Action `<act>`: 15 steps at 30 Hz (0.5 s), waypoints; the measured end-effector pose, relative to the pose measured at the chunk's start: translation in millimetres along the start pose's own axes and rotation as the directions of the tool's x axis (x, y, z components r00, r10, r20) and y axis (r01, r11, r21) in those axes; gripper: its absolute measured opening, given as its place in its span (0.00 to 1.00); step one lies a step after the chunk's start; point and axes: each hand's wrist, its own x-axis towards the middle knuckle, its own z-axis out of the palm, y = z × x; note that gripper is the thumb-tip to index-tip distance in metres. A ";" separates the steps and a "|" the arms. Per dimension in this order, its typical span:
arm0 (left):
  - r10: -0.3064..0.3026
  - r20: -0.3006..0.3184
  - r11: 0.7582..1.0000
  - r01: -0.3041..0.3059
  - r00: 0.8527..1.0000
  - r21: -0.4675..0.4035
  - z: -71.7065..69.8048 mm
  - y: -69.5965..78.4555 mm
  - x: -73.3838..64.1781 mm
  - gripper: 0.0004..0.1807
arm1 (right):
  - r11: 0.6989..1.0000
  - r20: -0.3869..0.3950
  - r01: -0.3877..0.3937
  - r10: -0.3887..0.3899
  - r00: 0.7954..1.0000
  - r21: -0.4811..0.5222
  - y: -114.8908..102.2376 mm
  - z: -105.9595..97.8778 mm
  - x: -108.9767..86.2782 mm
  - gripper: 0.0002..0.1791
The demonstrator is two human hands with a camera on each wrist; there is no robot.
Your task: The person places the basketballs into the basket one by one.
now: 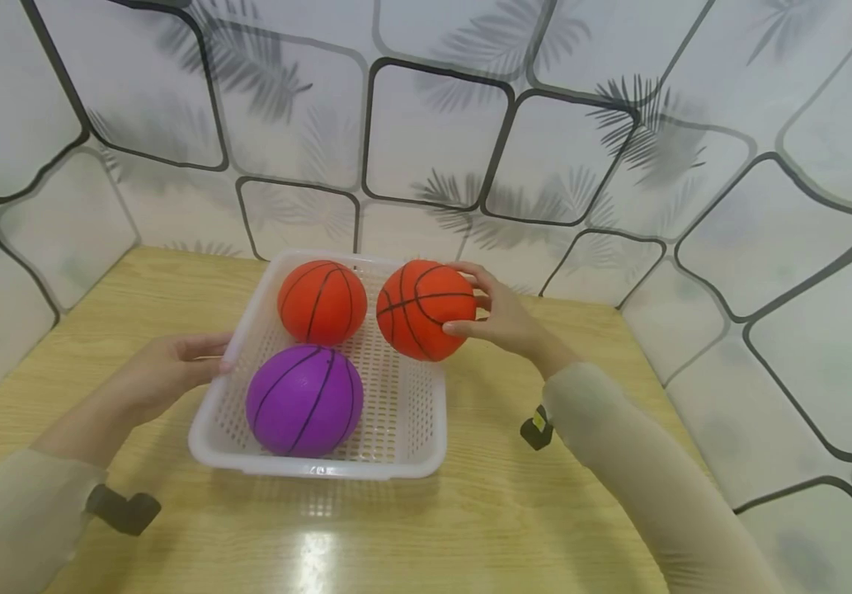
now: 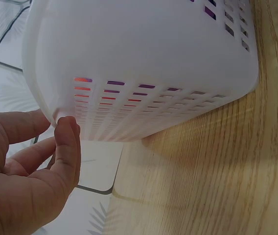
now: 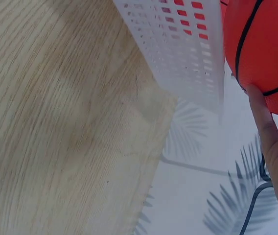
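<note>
A white plastic basket [image 1: 396,471] with perforated walls sits on the wooden table. My left hand [image 1: 176,370] pinches its left rim between thumb and fingers; the left wrist view shows this grip on the basket's edge [image 2: 40,93] up close. With my right hand [image 1: 496,315] I hold a red-orange toy basketball [image 1: 420,318], fingers spread around its right side. That ball overlaps the basket's right rim in the head view, and the right wrist view shows the ball [image 3: 261,54] up at the rim. Inside the basket lie another red-orange ball [image 1: 322,304] at the back and a purple ball [image 1: 303,404] in front.
The pale wooden table [image 1: 544,511] runs back to a wall [image 1: 433,132] patterned with dark rounded outlines and grey leaves. Another patterned wall [image 1: 804,346] borders the table on the right. A small dark device [image 1: 124,507] is worn at my left wrist.
</note>
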 end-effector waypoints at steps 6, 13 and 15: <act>0.012 -0.010 1.000 -0.011 1.000 0.013 -0.6 -0.6 -0.1 0.33 | 0.998 0.016 -0.017 0.018 1.000 -0.057 -6.3 11.6 7.7 0.43; 0.010 -0.007 1.000 -0.010 1.000 -0.001 -0.9 -1.0 -0.1 0.34 | 0.996 0.039 -0.010 0.013 0.999 -0.087 -6.0 24.7 16.8 0.43; 0.013 -0.009 1.000 -0.013 1.000 0.005 -1.1 -1.1 -0.2 0.33 | 0.994 0.048 -0.011 0.016 0.999 -0.107 -5.2 28.0 19.2 0.43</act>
